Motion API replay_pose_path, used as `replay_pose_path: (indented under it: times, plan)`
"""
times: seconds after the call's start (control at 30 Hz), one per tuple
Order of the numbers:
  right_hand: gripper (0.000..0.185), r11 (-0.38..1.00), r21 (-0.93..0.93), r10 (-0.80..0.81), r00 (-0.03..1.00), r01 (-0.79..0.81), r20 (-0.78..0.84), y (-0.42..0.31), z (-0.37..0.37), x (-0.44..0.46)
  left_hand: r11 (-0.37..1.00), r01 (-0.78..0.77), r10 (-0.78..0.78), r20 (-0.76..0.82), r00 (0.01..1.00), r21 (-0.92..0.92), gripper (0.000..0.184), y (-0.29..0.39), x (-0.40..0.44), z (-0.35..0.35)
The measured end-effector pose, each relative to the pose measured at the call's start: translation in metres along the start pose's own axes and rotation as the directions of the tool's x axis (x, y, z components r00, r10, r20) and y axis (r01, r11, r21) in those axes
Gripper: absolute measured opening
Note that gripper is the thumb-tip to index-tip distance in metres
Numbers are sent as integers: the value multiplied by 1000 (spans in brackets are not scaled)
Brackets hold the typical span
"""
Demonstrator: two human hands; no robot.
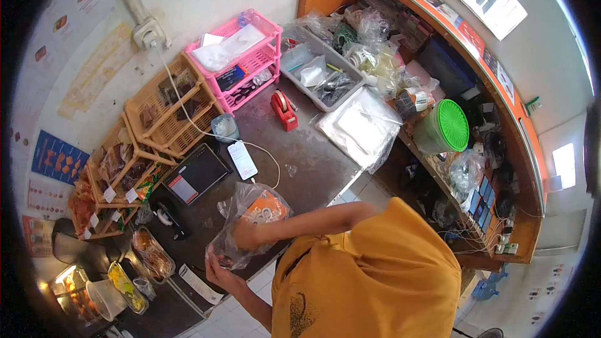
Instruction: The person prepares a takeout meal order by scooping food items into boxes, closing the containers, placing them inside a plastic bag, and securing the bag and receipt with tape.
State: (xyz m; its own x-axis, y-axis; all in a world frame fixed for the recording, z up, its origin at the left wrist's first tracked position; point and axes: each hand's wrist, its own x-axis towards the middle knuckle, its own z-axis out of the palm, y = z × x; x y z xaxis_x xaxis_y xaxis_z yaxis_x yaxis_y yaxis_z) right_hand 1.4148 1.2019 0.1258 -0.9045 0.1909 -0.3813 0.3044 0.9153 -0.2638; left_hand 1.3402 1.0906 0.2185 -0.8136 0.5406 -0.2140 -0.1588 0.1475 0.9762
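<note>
A clear plastic bag (228,228) is over the dark counter in front of me, with an orange printed packet (266,208) inside or behind its film. My right hand (246,235) reaches into the bag, closed and touching the lower edge of the packet. Its fingertips are hidden, so what it grips I cannot tell. My left hand (220,270) pinches the near edge of the bag between thumb and fingers. A phone (242,160) with a lit screen lies just beyond the bag, a cable at its end.
A dark tablet-like screen (196,174) and tan baskets (166,116) stand along the wall. A red tape dispenser (284,111), pink rack (275,56), grey bin (354,81) and stack of plastic bags (360,126) sit farther back. A green-lidded tub (452,125) is on the side shelf.
</note>
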Motion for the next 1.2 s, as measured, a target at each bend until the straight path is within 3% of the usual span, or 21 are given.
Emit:
replay_pose_path:
  times: [0.1, 0.13, 0.2, 0.23, 0.3, 0.37, 0.4, 0.43, 0.47, 0.5, 0.53, 0.63, 0.7, 0.73, 0.8, 0.87, 0.97, 1.03, 1.07, 1.13, 1.2]
  plan:
    - [20, 919, -156, 371, 928, -362, 27, 39, -42, -96, 998, 58, -57, 17, 998, -27, 23, 6, 7, -1]
    - [15, 904, -143, 406, 914, -404, -13, 57, -42, -117, 995, 93, -92, 17, 996, -24, 22, 3, 11, -2]
    - [13, 951, 221, 275, 914, -214, -298, 71, -77, -168, 998, 66, -68, 150, 986, 21, 21, -2, 14, -13]
    - [14, 939, 166, 344, 847, -302, -405, 54, -101, -181, 998, 57, -57, 175, 983, 8, 21, -8, 15, -19]
    - [22, 973, 186, 228, 629, -134, -743, 45, -118, -199, 1000, -9, 5, 213, 977, 21, 22, -15, 7, -40]
    - [35, 855, 503, 496, 480, -124, -724, 60, -90, -218, 990, -119, 95, 253, 963, 81, 24, -8, 4, -52]
    - [36, 735, 651, 649, 474, -188, -596, 77, -62, -224, 999, -22, 14, 234, 972, 32, 36, 3, -1, -61]
    - [37, 585, 770, 776, 450, -254, -442, 96, -32, -227, 974, -123, 76, 239, 968, 189, 46, -4, 5, -72]
    - [61, 397, 798, 821, 564, -454, -88, 110, -12, -229, 914, -222, 135, 262, 956, 340, 56, -20, 15, -84]
    - [71, 528, 737, 769, 606, -423, -202, 116, 15, -216, 822, -311, 184, 295, 938, 477, 67, -38, 20, -90]
    - [80, 650, 655, 695, 649, -385, -309, 120, 45, -200, 763, -374, 213, 340, 916, 527, 96, -57, 33, -78]
    - [108, 878, 477, 291, 748, 39, -597, 119, 53, -144, 493, -698, 262, 676, 689, 520, 91, -128, 70, -38]
    - [105, 836, 538, 339, 869, -103, -361, 100, 48, -102, 443, -833, 349, 792, 500, 330, 86, -150, 82, 3]
    - [98, 861, 507, 273, 870, -31, -411, 102, 53, -89, 372, -906, 422, 833, 358, 201, 92, -158, 85, 20]
    - [86, 894, 431, 126, 857, 120, -500, 106, 64, -75, 465, -872, 373, 859, 349, 152, 96, -169, 76, 30]
    - [71, 695, 690, 283, 803, 205, -524, 108, 67, -85, 723, -611, 95, 830, 549, 321, 91, -167, 69, 31]
    - [44, 323, 922, 487, 798, 213, -355, 97, 56, -98, 741, -623, 340, 660, 670, 250, 86, -113, 46, 37]
    - [25, 535, 811, 418, 760, 236, -498, 101, 70, -94, 690, -647, 240, 740, 628, 325, 85, -119, 37, 53]
    - [24, 563, 809, 484, 727, 167, -487, 96, 88, -86, 659, -660, 188, 771, 608, 360, 85, -125, 32, 60]
    - [21, 599, 800, 607, 639, 23, -473, 77, 126, -68, 563, -729, 272, 746, 608, 389, 86, -153, 22, 70]
    - [24, 470, 861, 579, 669, 193, -466, 68, 116, -76, 523, -727, 315, 692, 650, 445, 82, -166, 23, 77]
